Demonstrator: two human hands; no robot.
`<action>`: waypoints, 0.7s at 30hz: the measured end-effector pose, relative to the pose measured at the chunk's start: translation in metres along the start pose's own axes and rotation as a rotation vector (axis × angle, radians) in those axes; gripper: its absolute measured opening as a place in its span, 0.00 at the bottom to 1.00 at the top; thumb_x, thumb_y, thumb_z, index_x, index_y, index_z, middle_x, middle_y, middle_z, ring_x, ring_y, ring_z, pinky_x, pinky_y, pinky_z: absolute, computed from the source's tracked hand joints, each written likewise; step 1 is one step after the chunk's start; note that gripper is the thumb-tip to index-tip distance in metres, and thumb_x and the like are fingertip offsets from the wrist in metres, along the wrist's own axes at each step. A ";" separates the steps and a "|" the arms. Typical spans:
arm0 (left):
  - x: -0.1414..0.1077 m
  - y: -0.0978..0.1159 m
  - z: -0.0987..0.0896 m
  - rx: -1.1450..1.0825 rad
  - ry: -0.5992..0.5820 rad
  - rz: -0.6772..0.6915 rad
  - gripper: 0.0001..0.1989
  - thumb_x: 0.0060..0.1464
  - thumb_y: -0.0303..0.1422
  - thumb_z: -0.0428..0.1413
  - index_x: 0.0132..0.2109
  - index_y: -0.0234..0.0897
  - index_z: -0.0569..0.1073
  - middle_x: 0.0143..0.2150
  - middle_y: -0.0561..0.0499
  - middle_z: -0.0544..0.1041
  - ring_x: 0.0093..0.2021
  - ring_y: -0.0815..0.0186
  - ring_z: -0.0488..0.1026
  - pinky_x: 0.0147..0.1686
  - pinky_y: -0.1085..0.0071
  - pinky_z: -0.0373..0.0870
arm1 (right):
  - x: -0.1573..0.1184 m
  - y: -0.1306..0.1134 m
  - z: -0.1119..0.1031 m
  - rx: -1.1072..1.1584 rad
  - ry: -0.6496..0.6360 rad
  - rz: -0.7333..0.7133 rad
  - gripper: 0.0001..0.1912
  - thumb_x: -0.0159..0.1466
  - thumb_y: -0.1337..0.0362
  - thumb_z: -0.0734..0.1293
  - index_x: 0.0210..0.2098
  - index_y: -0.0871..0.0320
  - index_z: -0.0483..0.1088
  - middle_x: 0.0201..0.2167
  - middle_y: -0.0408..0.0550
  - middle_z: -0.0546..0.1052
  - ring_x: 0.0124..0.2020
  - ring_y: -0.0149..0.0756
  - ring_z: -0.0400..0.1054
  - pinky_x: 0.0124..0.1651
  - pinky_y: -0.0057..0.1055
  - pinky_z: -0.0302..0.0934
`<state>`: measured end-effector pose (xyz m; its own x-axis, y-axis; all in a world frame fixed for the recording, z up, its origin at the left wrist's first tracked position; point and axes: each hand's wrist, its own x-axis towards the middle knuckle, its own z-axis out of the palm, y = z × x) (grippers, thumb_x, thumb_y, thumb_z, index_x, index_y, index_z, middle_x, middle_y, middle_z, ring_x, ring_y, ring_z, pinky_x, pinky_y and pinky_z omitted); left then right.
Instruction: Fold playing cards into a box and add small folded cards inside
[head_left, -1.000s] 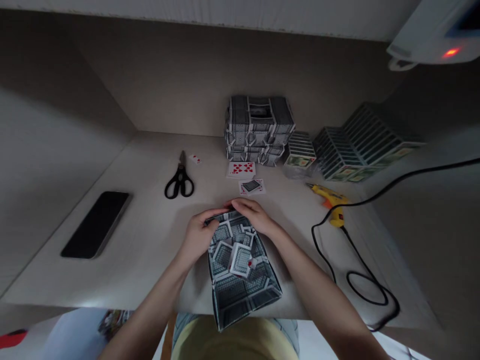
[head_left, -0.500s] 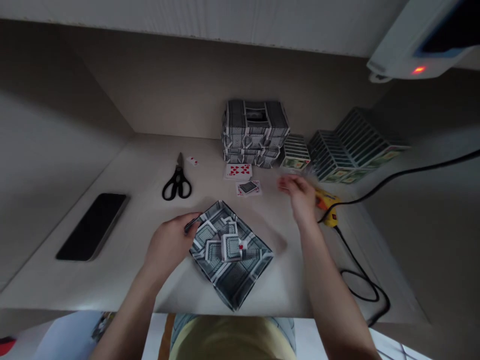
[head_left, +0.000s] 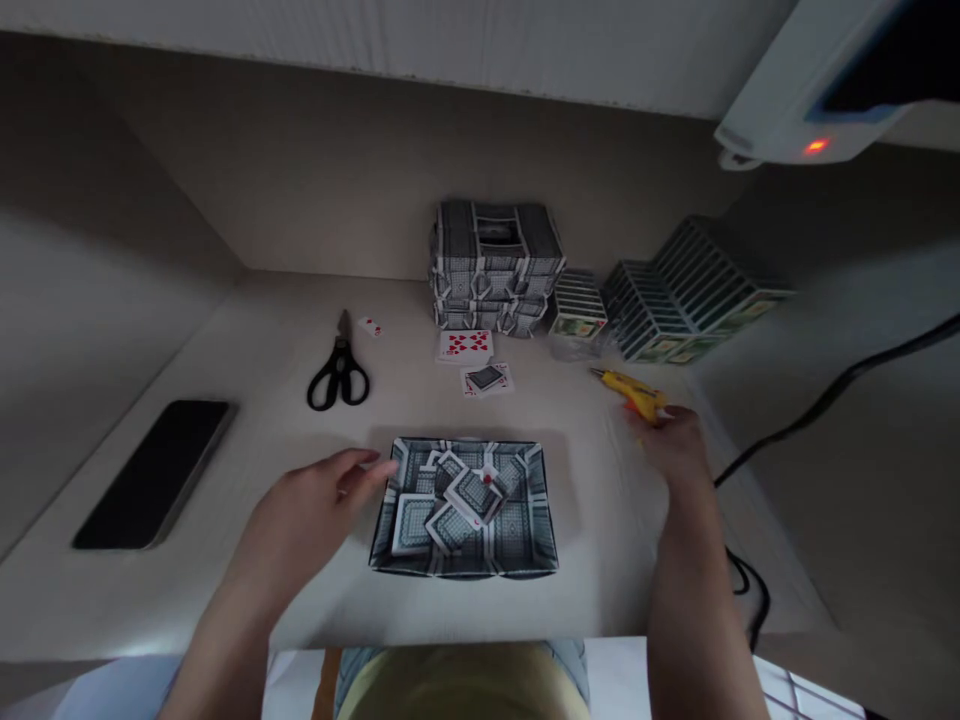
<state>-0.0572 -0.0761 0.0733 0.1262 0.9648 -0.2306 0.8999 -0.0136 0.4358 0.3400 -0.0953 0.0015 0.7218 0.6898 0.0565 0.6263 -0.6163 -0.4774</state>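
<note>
A shallow tray made of playing cards (head_left: 517, 562) lies squarely in front of me, with several loose cards and cut card pieces (head_left: 420, 525) inside it. My left hand (head_left: 315, 510) is at its upper left corner, thumb and fingers apart, the thumb tip at the rim. Whether it touches the rim is hard to tell. My right hand (head_left: 675, 450) is closed round the handle of a yellow hot glue gun (head_left: 630, 390), whose nozzle points to the back left. The fingers hide part of the handle.
Black scissors (head_left: 340, 375) and a phone (head_left: 154, 475) lie on the left. Behind the tray are small card stacks (head_left: 465, 346) and a card-built box (head_left: 495, 265). Racks of cards (head_left: 697, 290) stand at the back right. A black cable (head_left: 825, 400) hangs on the right; a shelf overhangs above.
The tray has turned from diagonal to square with me. My left hand has loosened from its edge. My right hand has moved right and taken hold of the glue gun, which has shifted slightly.
</note>
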 end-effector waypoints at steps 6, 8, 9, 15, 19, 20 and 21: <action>0.078 -0.017 0.021 -0.450 0.033 0.095 0.22 0.50 0.50 0.48 0.35 0.37 0.74 0.27 0.51 0.78 0.28 0.65 0.74 0.30 0.73 0.68 | 0.014 0.009 0.001 -0.079 -0.142 0.099 0.20 0.50 0.51 0.65 0.33 0.61 0.72 0.28 0.55 0.76 0.33 0.47 0.71 0.31 0.34 0.59; 0.103 -0.014 0.030 -0.466 0.052 0.184 0.21 0.49 0.48 0.49 0.34 0.35 0.74 0.28 0.50 0.78 0.27 0.66 0.73 0.30 0.73 0.67 | 0.014 0.005 0.003 -0.067 -0.154 0.097 0.16 0.48 0.55 0.66 0.31 0.60 0.72 0.26 0.53 0.76 0.32 0.45 0.71 0.30 0.33 0.59; 0.113 -0.010 0.033 -0.462 0.051 0.239 0.20 0.49 0.47 0.50 0.35 0.35 0.75 0.29 0.50 0.78 0.29 0.66 0.73 0.31 0.73 0.67 | 0.013 0.002 0.004 -0.027 -0.162 0.094 0.15 0.47 0.57 0.66 0.31 0.60 0.72 0.25 0.52 0.76 0.31 0.44 0.71 0.30 0.32 0.59; 0.152 0.037 0.053 -0.340 -0.006 0.596 0.18 0.46 0.43 0.56 0.43 0.38 0.74 0.43 0.48 0.76 0.40 0.64 0.71 0.41 0.70 0.66 | 0.002 -0.029 0.001 0.740 -0.300 0.172 0.15 0.41 0.65 0.70 0.30 0.56 0.69 0.24 0.44 0.74 0.21 0.36 0.68 0.23 0.32 0.62; 0.167 0.059 0.066 -0.132 0.034 0.737 0.23 0.43 0.44 0.58 0.46 0.38 0.73 0.46 0.45 0.73 0.46 0.59 0.68 0.46 0.66 0.64 | -0.005 -0.056 -0.001 0.924 -0.421 0.131 0.11 0.41 0.65 0.71 0.26 0.57 0.71 0.23 0.43 0.74 0.19 0.32 0.65 0.22 0.30 0.62; 0.169 0.061 0.068 -0.083 0.046 0.760 0.21 0.45 0.43 0.57 0.46 0.38 0.73 0.45 0.45 0.73 0.46 0.59 0.68 0.47 0.66 0.63 | -0.007 -0.062 -0.001 0.952 -0.460 0.136 0.11 0.41 0.66 0.72 0.26 0.57 0.71 0.24 0.44 0.74 0.20 0.31 0.65 0.23 0.30 0.63; 0.170 0.062 0.069 -0.039 0.056 0.776 0.18 0.47 0.41 0.55 0.44 0.38 0.73 0.44 0.45 0.73 0.45 0.60 0.69 0.46 0.67 0.64 | -0.010 -0.068 0.000 0.976 -0.512 0.137 0.12 0.40 0.65 0.72 0.26 0.58 0.72 0.26 0.44 0.75 0.22 0.31 0.66 0.25 0.30 0.65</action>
<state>0.0489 0.0693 0.0014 0.6917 0.6948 0.1968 0.5471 -0.6821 0.4852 0.2903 -0.0600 0.0336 0.4195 0.8530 -0.3105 -0.1128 -0.2904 -0.9502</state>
